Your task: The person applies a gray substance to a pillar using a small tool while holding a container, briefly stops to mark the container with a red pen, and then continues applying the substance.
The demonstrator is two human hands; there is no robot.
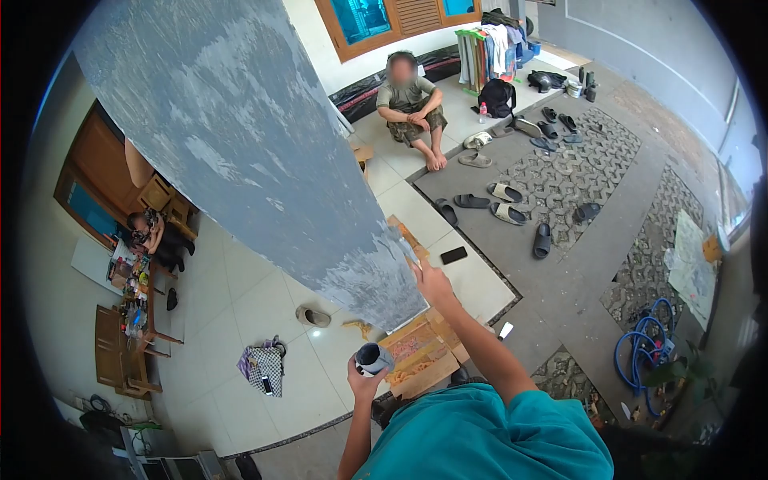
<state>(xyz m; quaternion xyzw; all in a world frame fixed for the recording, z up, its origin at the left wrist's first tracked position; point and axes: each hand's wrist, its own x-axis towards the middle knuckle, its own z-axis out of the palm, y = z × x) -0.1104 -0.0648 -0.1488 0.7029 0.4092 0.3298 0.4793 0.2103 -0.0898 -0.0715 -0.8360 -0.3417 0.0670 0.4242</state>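
A grey pillar (264,160) with streaky, uneven paint rises in front of me. My right hand (434,284) is closed around what looks like a paintbrush (413,261), its tip at the pillar's right edge, low down. Lower and nearer to me, my left hand (365,382) is wrapped round a cup (372,358) with grey paint on its inside. Stained cardboard (424,370) lies on the tiles at the pillar's foot, just beyond the cup.
A phone (454,255) lies on the tiles right of the pillar. One person (412,100) sits by the wall, another (156,236) by a cluttered table (148,308). Sandals (508,213) lie on the paving, a blue hose (640,352) at right, a checked bag (262,368) at left.
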